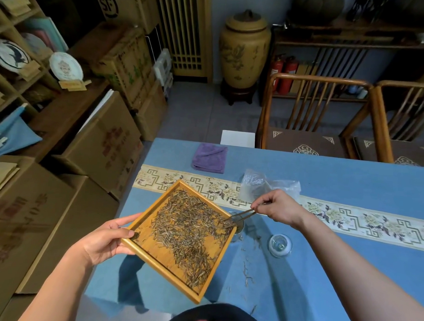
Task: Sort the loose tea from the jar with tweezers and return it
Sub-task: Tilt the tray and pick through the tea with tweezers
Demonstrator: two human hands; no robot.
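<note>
My left hand (105, 240) grips the left corner of a square wooden tray (152, 248) and holds it tilted above the blue table. Loose dark tea leaves (189, 231) cover most of the tray. My right hand (275, 207) pinches bamboo tweezers (240, 215), whose tips rest among the leaves at the tray's right corner. Under that corner stands a glass jar (238, 229), mostly hidden by the tray. The jar's glass lid (280, 245) lies on the table to the right.
A clear plastic bag (265, 186) lies behind my right hand and a folded purple cloth (210, 158) sits at the table's far edge. Stray tea stems (246, 274) dot the blue cloth. Two wooden chairs (316, 116) stand beyond the table; cardboard boxes (98, 142) line the left.
</note>
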